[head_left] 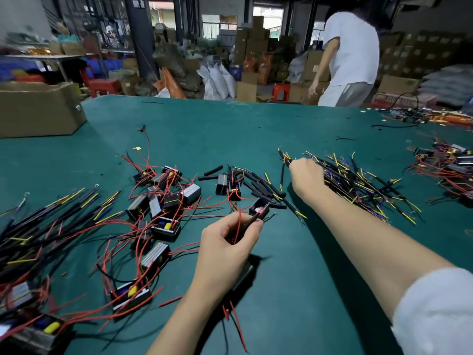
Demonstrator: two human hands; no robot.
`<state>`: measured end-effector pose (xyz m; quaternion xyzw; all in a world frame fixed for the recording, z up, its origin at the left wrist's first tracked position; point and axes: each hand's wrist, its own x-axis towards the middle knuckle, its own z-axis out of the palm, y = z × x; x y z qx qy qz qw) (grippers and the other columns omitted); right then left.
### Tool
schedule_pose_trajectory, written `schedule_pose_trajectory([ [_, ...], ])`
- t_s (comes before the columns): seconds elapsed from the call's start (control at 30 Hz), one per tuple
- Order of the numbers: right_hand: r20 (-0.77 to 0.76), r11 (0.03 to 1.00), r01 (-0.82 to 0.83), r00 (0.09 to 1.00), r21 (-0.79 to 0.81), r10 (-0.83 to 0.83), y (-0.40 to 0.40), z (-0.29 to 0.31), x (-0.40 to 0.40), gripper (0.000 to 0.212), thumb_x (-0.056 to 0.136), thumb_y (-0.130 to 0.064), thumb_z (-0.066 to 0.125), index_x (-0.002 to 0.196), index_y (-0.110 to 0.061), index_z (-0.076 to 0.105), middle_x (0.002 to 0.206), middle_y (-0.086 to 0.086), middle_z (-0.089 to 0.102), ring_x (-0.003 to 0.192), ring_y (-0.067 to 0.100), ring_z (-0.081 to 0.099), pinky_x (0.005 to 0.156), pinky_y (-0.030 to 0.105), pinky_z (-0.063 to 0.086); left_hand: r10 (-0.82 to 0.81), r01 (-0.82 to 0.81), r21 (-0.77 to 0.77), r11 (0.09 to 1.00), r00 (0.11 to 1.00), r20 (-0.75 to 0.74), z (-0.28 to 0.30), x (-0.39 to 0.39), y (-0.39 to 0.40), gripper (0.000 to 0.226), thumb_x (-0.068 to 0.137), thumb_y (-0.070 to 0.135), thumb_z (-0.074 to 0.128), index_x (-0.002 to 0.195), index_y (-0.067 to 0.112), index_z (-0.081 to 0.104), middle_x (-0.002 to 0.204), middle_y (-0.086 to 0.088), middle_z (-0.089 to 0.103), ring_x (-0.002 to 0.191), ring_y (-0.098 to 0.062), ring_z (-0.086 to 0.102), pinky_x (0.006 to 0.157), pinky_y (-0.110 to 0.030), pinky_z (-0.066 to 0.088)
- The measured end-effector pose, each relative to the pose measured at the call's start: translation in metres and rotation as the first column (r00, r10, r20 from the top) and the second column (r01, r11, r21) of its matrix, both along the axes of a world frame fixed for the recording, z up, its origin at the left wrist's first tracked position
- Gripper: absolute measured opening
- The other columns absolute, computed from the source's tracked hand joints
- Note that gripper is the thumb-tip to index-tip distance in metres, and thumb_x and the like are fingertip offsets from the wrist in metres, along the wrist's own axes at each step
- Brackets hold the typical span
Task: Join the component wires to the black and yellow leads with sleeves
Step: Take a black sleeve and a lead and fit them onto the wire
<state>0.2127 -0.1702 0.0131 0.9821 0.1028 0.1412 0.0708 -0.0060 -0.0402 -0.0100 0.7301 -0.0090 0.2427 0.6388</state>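
No writing here is clear enough to read. My left hand [227,242] pinches a red wire [238,226] and a thin black lead [252,220] of a small black box [259,208] mid-bench. My right hand [305,179] curls around leads in the black and yellow pile [358,185] toward the bench's right edge.

No legible text, label or number on any box or component.
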Motion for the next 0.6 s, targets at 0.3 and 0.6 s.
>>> schedule_pose_trajectory([
  [0.3, -0.018, 0.9, 0.079, 0.997, 0.429, -0.079, -0.04, 0.027, -0.027, 0.013, 0.082, -0.003, 0.058, 0.07, 0.0, 0.054, 0.078, 0.02, 0.052, 0.086, 0.04, 0.061, 0.063, 0.031, 0.039, -0.013, 0.013, -0.017, 1.0, 1.0, -0.005, -0.002, 0.002, 0.001, 0.017, 0.087, 0.011, 0.067, 0.07, 0.013, 0.064, 0.054, 0.007, 0.042, 0.053, -0.011, 0.036, 0.052, -0.026, 0.029],
  [0.6, -0.362, 0.909, 0.098, 0.93, 0.405, 0.061, -0.108, 0.031, -0.143, 0.014, 0.081, -0.026, 0.069, 0.072, -0.015, 0.071, 0.079, 0.009, 0.071, 0.076, 0.02, 0.061, 0.062, 0.024, 0.039, -0.041, 0.04, -0.068, 0.997, 0.999, -0.018, -0.002, -0.001, 0.001, 0.019, 0.09, 0.013, 0.063, 0.072, 0.018, 0.062, 0.053, 0.006, 0.051, 0.046, -0.005, 0.042, 0.044, -0.015, 0.034],
])
